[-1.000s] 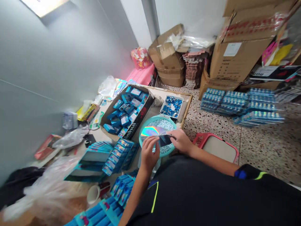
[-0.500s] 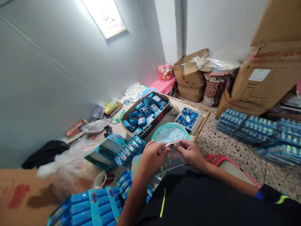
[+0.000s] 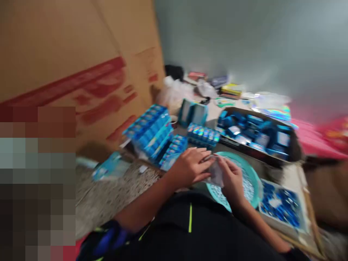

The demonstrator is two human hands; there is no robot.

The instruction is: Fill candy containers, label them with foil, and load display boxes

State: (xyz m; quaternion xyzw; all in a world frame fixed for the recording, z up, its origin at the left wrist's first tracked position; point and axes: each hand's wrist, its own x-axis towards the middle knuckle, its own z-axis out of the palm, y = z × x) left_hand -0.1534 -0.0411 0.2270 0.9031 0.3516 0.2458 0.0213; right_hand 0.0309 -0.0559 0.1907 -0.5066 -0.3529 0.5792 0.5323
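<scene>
Between my hands is a thin, clear plastic piece [image 3: 216, 174], like a small bag or sleeve, blurred by motion. My left hand [image 3: 190, 167] is closed on its upper left edge, with the fingers bent over it. My right hand [image 3: 231, 177] pinches its right edge between thumb and fingers. Just behind and below them is a turquoise basin [image 3: 255, 174] holding many small pale bead-like pieces [image 3: 247, 186]. Blue boxes in a row [image 3: 203, 133] stand just beyond my left hand.
A larger stack of blue boxes [image 3: 152, 132] stands left, by a big cardboard carton [image 3: 130, 32]. An open carton [image 3: 241, 146] of small blue boxes lies behind the basin. A white tray [image 3: 280, 220] with blue ring-like pieces sits right. A plastic packet [image 3: 111, 166] lies on the speckled floor.
The view has swung left, bringing the big carton and the floor at left into sight. Both hands still hold the clear plastic, which is now at a different angle.
</scene>
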